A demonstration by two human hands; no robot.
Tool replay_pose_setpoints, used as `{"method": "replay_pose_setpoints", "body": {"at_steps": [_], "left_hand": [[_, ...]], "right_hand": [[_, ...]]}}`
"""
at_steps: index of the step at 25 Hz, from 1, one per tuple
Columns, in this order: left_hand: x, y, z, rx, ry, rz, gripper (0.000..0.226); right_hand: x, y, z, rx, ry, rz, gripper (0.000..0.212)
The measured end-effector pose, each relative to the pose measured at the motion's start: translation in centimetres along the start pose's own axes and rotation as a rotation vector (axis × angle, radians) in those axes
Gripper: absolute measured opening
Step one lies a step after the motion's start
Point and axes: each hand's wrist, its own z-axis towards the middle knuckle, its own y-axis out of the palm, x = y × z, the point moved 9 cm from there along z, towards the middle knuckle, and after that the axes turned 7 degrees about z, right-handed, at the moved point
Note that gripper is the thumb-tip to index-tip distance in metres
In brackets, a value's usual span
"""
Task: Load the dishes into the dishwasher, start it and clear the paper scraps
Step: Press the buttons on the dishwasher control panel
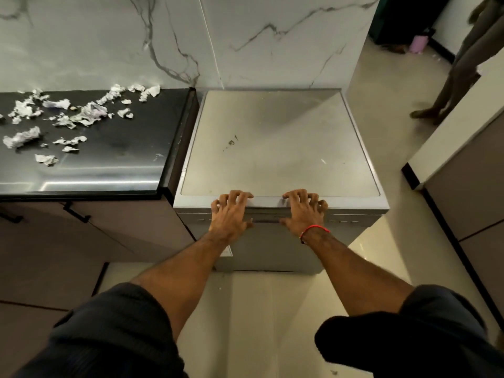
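Dishwasher stands on the floor just to the right of the dark tabletop, its back to the marbled wall, its flat grey lid bare but for a few small marks. The door looks closed, or very nearly so; from above I cannot see any gap. No dishes are in view anywhere.

Both hands are at the top front edge, side by side with a stretch of the door's upper lip between them. The left hand has its fingers curled over the edge onto the lid and its thumb down against the door face, so it grips the lip. The right hand, with a red thread at the wrist, holds the same way. That matched grip reads to me as a way to steady and press the door evenly from both sides, either to latch it shut or to draw it down; which of the two I cannot tell.

Paper scraps lie scattered over the far and left parts of the tabletop, well apart from the hands and untouched, so I judge the clearing step not yet begun.

Another person's legs show at the far right.
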Motion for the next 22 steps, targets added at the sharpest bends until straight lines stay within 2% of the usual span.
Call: {"method": "replay_pose_setpoints", "body": {"at_steps": [3, 9, 17, 22], "left_hand": [[-0.9, -5.7, -1.3, 0.089, -0.027, -0.049, 0.081], [-4.6, -13.0, 0.7, 0.252, -0.086, 0.011, 0.058], [-12.7, -22.0, 11.3, 0.404, -0.049, 0.045, 0.05], [-17.8, -27.7, 18.1, 0.46, 0.006, 0.03, 0.053]], "right_hand": [[-2.7, -4.5, -0.1, 0.003, -0.042, 0.155, 0.052], [-11.4, -9.2, 3.8, 0.044, -0.132, 0.334, 0.031], [-22.5, -16.3, 14.9, 0.152, -0.257, 0.343, 0.033], [-27.4, -20.5, 21.3, 0.296, -0.301, 0.395, 0.037]]}}
